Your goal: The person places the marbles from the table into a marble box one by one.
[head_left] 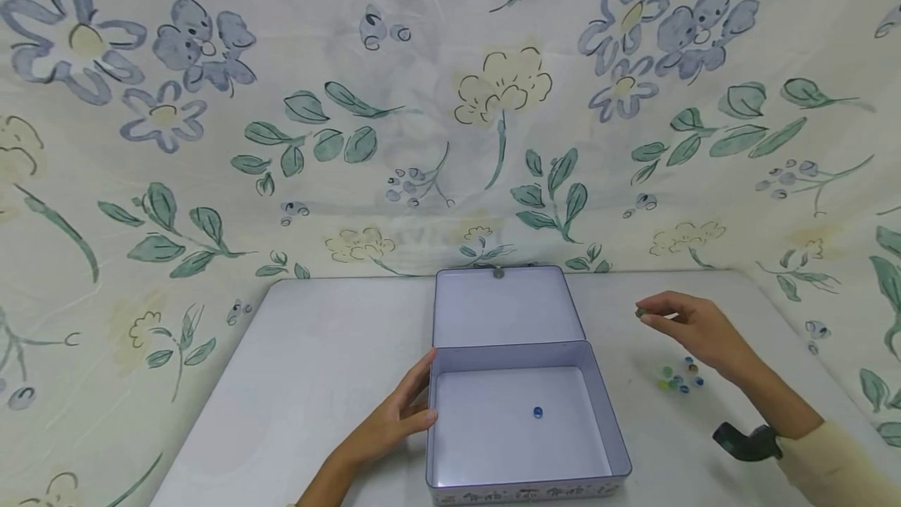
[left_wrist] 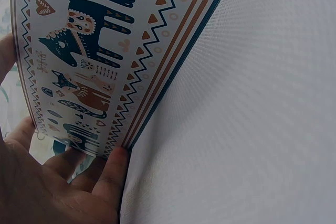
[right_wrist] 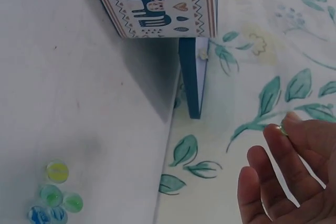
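The big tin box (head_left: 493, 448) is sitting close to us, with its lid (head_left: 500, 307) tipped back. The left hand (head_left: 385, 427) is touching the box's left side with its fingers spread, which is likely helping it sit still. The right hand (head_left: 707, 335) is hovering to the right of the box, with thumb and first finger pinching one greenish marble (head_left: 640, 312) and the other fingers standing apart. A soft pinch is probably best, because round, shiny things can slip, and letting go low should stop bouncing. More marbles (head_left: 678, 380) are lying bunched near that hand, and one blue marble (head_left: 538, 412) is resting inside the box. A flowery cloth (head_left: 436, 45) is hanging behind, and the flat white desk (head_left: 296, 366) is holding up the box.
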Available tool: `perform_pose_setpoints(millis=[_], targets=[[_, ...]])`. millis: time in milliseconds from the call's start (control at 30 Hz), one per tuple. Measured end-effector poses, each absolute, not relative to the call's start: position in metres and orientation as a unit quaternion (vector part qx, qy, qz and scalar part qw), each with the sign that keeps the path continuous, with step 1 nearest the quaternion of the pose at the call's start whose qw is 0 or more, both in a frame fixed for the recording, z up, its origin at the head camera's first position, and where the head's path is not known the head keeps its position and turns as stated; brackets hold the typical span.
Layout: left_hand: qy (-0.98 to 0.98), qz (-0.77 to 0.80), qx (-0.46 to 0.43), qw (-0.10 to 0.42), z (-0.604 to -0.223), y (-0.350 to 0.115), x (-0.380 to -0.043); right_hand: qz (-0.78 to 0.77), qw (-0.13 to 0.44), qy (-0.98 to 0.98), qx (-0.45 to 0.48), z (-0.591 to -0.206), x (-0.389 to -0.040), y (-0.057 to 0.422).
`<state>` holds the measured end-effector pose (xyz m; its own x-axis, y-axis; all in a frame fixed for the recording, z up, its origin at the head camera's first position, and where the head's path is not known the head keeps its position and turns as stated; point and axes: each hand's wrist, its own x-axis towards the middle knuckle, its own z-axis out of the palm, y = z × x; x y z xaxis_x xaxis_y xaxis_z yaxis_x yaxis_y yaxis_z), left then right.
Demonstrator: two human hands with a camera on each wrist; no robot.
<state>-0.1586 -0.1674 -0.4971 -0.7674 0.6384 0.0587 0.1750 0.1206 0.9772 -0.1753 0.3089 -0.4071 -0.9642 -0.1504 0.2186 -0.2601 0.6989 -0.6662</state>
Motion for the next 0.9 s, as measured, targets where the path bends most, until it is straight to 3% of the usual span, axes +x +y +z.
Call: perform_pose_setpoints(millis=[900], targets=[[0.73, 0.596, 0.274, 0.193, -0.499, -0.166, -0.16, 0.391, 0.045, -0.9, 0.189, -0.389, -0.187, 0.259]])
